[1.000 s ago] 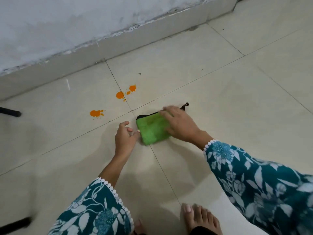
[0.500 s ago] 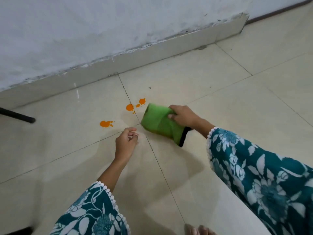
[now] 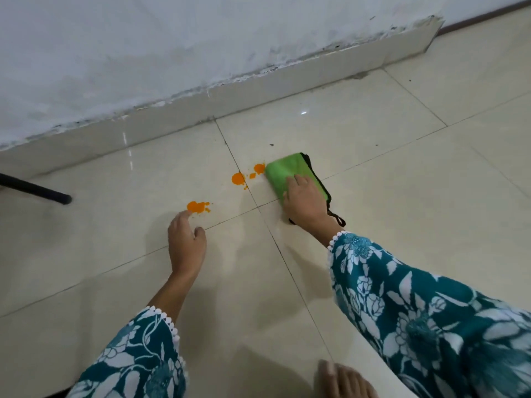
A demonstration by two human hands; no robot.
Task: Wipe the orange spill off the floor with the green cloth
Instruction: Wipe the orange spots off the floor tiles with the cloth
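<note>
Pressing green cloth (image 3: 283,172) beside orange spill (image 3: 238,178), right hand (image 3: 304,202) flat; left hand (image 3: 186,245) relaxed.

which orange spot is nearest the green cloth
The rightmost spot, at the left edge of the green cloth; the middle spot and the left spot lie farther off.

1. The green cloth (image 3: 287,170), folded, with a black edge and loop, is lying flat on the pale tiled floor (image 3: 416,225).
2. The orange spill (image 3: 238,178) is sitting in three separate blots, the rightmost touching the cloth's left edge.
</note>
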